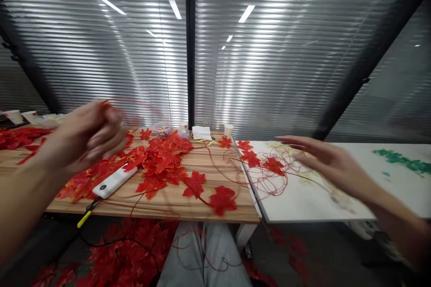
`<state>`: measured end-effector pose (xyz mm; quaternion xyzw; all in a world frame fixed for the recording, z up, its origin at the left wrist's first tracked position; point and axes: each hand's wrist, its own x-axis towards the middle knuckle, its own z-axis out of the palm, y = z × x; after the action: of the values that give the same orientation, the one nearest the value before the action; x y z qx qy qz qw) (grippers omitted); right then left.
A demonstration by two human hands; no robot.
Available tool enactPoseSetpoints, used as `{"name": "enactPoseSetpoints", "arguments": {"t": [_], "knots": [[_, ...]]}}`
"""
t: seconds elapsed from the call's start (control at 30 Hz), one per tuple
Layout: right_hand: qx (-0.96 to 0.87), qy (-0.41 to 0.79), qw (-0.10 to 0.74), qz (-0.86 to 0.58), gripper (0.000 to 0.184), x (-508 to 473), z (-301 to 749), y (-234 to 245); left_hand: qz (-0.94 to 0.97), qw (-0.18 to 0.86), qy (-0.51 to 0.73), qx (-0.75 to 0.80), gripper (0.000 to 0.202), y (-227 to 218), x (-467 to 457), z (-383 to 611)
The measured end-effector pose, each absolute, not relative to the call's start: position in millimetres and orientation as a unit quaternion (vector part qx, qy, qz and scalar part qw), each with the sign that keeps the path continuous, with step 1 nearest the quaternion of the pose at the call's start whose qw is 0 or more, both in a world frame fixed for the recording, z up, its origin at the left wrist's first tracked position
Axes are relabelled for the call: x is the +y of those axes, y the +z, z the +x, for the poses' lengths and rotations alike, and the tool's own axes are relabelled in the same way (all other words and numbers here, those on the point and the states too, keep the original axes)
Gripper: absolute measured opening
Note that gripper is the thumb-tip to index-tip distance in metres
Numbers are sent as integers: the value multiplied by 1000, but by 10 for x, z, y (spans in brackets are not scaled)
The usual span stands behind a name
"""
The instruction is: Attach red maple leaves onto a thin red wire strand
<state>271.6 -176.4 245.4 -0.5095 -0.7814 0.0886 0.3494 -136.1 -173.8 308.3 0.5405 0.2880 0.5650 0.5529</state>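
My left hand (pixel 89 136) is raised above the left of the wooden table (pixel 202 163), fingers curled in a loose fist, blurred; a thin red wire (pixel 134 104) arcs from it. My right hand (pixel 323 159) hovers over the white table (pixel 303 202) with fingers stretched flat, holding nothing. Red artificial maple leaves (pixel 164 157) lie heaped on the wooden table. A tangle of red wire with leaves (pixel 269 170) lies across the seam between the tables, just left of my right hand.
A white device (pixel 112 182) and a yellow-handled tool (pixel 84 217) lie near the wooden table's front edge. Paper cups (pixel 228 130), a bead tub (pixel 163 130) and tissues (pixel 201 132) stand at the back. Green leaves (pixel 400 159) lie far right. More red leaves (pixel 128 251) cover the floor.
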Motion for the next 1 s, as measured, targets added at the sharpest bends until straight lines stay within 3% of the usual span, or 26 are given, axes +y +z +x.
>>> {"name": "enactPoseSetpoints", "arguments": {"t": [0.13, 0.2, 0.23, 0.37, 0.4, 0.5, 0.63, 0.83, 1.0], "knots": [[-864, 198, 349, -304, 86, -1650, 1650, 2357, 680, 520, 479, 195, 26, 3434, -1463, -591], [-856, 260, 379, -238, 92, -1555, 1287, 2323, 717, 503, 449, 176, 27, 3624, -1405, -285], [-838, 293, 401, -225, 85, -1512, 1161, 2317, 733, 488, 442, 171, 28, 3716, -1399, -186], [-786, 425, 397, -211, 30, -1422, 1018, 2377, 790, 371, 430, 231, 36, 4010, -1448, -210], [-776, 443, 394, -217, 24, -1421, 1058, 2404, 796, 340, 429, 259, 38, 4051, -1454, -310], [-746, 458, 412, -253, 23, -1457, 1296, 2443, 777, 269, 460, 336, 40, 4059, -1403, -745], [-723, 475, 378, -331, 24, -1593, 1731, 2341, 654, 303, 524, 454, 37, 3813, -1252, -1374], [-743, 302, 335, -495, 42, -1944, 2313, 2263, 528, 402, 511, 546, 29, 3282, -1122, -2039], [-667, 152, 367, -631, 36, -2190, 2819, 2206, 510, 427, 555, 499, 31, 3046, -973, -2408]]}}
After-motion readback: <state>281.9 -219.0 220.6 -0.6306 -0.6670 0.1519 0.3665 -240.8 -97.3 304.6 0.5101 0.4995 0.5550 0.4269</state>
